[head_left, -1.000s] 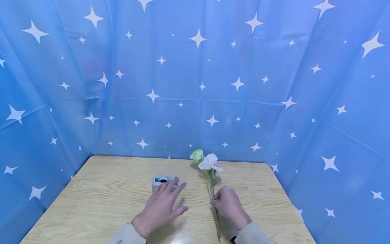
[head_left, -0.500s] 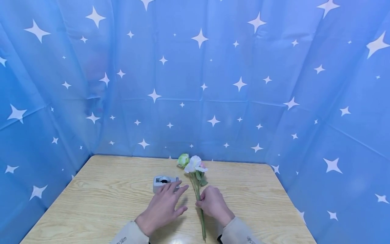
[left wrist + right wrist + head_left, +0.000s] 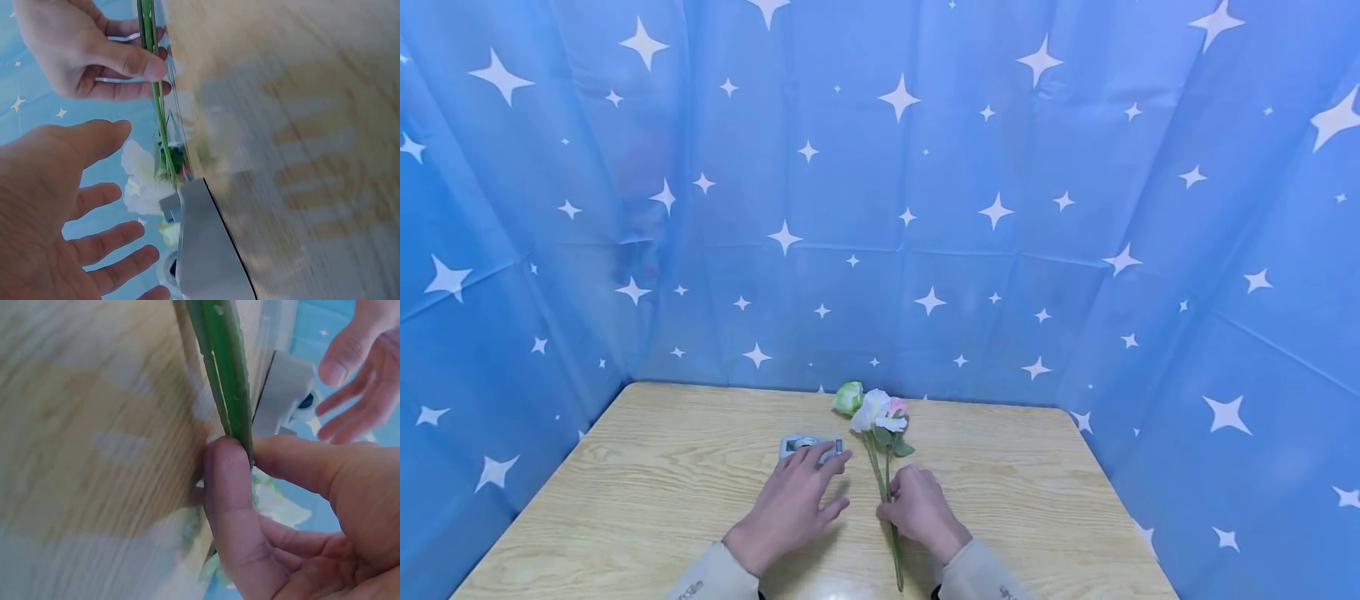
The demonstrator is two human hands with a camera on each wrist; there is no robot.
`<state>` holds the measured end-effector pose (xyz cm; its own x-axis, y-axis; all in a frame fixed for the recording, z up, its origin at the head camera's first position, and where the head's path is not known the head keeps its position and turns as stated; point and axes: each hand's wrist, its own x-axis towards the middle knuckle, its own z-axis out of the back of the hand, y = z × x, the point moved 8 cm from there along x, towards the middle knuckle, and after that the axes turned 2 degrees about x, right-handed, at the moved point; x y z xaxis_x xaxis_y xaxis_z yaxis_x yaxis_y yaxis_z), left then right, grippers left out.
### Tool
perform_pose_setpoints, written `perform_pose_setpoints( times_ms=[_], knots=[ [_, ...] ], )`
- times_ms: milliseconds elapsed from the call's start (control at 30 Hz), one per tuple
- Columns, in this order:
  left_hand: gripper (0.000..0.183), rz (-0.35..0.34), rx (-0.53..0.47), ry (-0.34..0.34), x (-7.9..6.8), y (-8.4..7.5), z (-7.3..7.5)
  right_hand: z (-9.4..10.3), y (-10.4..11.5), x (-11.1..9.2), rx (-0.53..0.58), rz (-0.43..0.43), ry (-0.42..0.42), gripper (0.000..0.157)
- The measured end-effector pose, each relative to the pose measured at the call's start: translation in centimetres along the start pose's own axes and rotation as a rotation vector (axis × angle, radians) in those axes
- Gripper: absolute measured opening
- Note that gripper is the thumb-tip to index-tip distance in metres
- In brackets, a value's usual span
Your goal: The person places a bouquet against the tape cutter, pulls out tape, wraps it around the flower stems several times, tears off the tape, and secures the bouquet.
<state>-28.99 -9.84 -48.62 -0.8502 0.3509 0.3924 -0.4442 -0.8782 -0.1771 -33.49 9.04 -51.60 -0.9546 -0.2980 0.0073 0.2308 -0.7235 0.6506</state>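
My right hand [image 3: 917, 508] pinches the green stems [image 3: 896, 557] of a small bunch of flowers between thumb and fingers. At the far end of the stems are a white bloom [image 3: 872, 410], a pale green one [image 3: 847, 398] and a partly covered pink one [image 3: 897, 406], with green leaves [image 3: 891, 442] below. To the left, my left hand [image 3: 790, 504] is spread and holds nothing, its fingers overlapping a grey tape dispenser [image 3: 790, 443] in the head view. The left wrist view shows those fingers beside the dispenser [image 3: 212, 250], thumb toward the stems [image 3: 156, 100].
A wood-grain table [image 3: 685, 467] carries the dispenser, which stands just left of the flowers. Blue curtains [image 3: 880, 192] with white stars enclose the table at the back and both sides.
My right hand has carried the flowers leftward, closer to the dispenser, and the pink bloom has come into view. The left hand has stayed nearly in place, fingers spread.
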Motion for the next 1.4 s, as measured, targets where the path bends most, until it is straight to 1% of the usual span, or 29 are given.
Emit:
perform_pose_setpoints(
  times_ms=[200, 400, 500, 567, 633, 800, 833, 933, 1100, 1267, 1400],
  knots=[
    [0.064, 0.044, -0.021, -0.01, 0.3, 1.3, 0.0, 0.2, -0.1, -0.3, 0.06, -0.024, 0.03, 0.025],
    [0.058, 0.059, -0.04, -0.047, 0.4, 1.8, 0.5, 0.7, -0.3, -0.6, 0.038, -0.016, 0.046, 0.027],
    [0.056, 0.064, -0.036, -0.074, 0.4, 2.0, 0.9, 1.2, -0.2, -0.8, 0.015, -0.006, 0.026, 0.024],
    [0.057, 0.073, -0.025, -0.088, 0.5, 2.3, 1.1, 1.5, -0.2, -0.8, 0.004, -0.002, 0.005, 0.024],
    [0.058, 0.084, -0.017, -0.109, 0.5, 2.8, 1.3, 2.0, 0.1, -0.9, -0.021, 0.008, -0.029, 0.024],
    [0.063, 0.126, -0.023, -0.131, 0.5, 4.2, 1.6, 3.0, 0.5, -0.4, -0.047, 0.013, -0.078, 0.032],
    [0.063, 0.137, -0.033, -0.127, 0.4, 4.5, 1.6, 3.1, 0.6, -0.3, -0.049, 0.017, -0.082, 0.033],
    [0.066, 0.182, -0.072, -0.107, 0.4, 5.5, 1.5, 3.2, 0.9, 0.1, -0.047, 0.043, -0.099, 0.029],
    [0.071, 0.257, -0.12, -0.026, 0.5, 7.1, 0.7, 3.4, 2.0, 0.5, -0.072, 0.136, -0.143, 0.024],
    [0.07, 0.283, -0.152, 0.018, 0.6, 8.3, -0.1, 3.0, 3.1, 1.2, -0.069, 0.205, -0.133, 0.024],
    [0.065, 0.309, -0.174, 0.052, 0.6, 8.9, -0.6, 2.5, 4.0, 1.8, -0.066, 0.245, -0.111, 0.025]
  ],
)
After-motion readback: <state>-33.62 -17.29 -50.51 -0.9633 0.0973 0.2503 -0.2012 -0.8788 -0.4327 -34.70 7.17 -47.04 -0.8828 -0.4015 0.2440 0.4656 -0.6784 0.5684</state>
